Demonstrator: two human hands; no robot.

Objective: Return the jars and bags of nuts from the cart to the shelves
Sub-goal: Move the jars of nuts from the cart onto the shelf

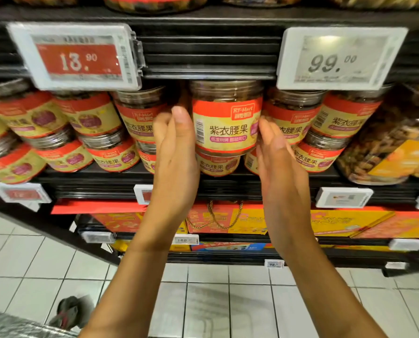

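A clear jar of nuts (225,118) with a red and yellow label stands on top of another such jar (217,164) in the middle of the shelf (228,178). My left hand (175,152) is at the jar's left side, its thumb straight up against the label's edge and its fingers bent beside it. Against the jar's right side my right hand (279,162) is held flat, straight fingertips touching the label. Neither hand wraps round the jar.
Matching jars (135,123) (293,118) stand stacked two high on both sides. Big price tags (79,57) (337,59) hang from the shelf above. Larger nut tubs (393,147) stand at the right, gift boxes (228,220) below. A grey edge (6,324) shows at bottom left.
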